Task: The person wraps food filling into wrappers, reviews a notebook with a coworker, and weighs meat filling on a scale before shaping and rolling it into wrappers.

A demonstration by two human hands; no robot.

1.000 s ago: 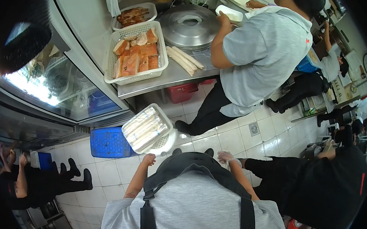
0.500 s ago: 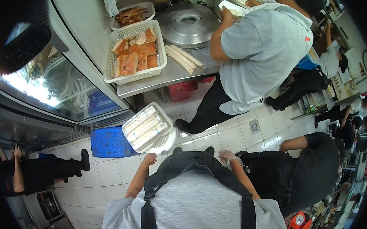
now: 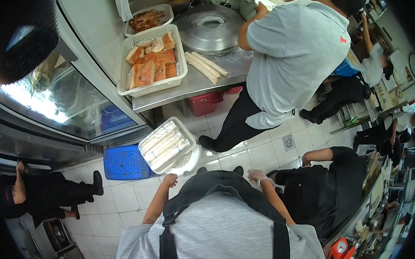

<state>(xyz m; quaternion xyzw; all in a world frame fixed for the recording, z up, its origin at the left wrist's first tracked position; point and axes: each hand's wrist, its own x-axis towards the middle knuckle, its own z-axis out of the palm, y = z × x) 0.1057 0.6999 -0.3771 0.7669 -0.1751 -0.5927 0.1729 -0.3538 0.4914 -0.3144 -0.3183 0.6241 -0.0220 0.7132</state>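
At the lower centre of the frame, the person's bare left hand (image 3: 170, 180) hangs with curled fingers just beside a white rectangular plastic basket (image 3: 186, 130) of long, pale wrapped rolls (image 3: 168, 143). The right hand (image 3: 257, 175), in clear plastic, hangs farther right; whether either grip is fully together, I cannot tell. Both hands and the basket have kept their places. At upper right, a grey-shirted co-worker (image 3: 297, 59) has moved a shallow white tray (image 3: 264, 3) higher, so the change is at the steel desk (image 3: 152, 102), apart from the basket.
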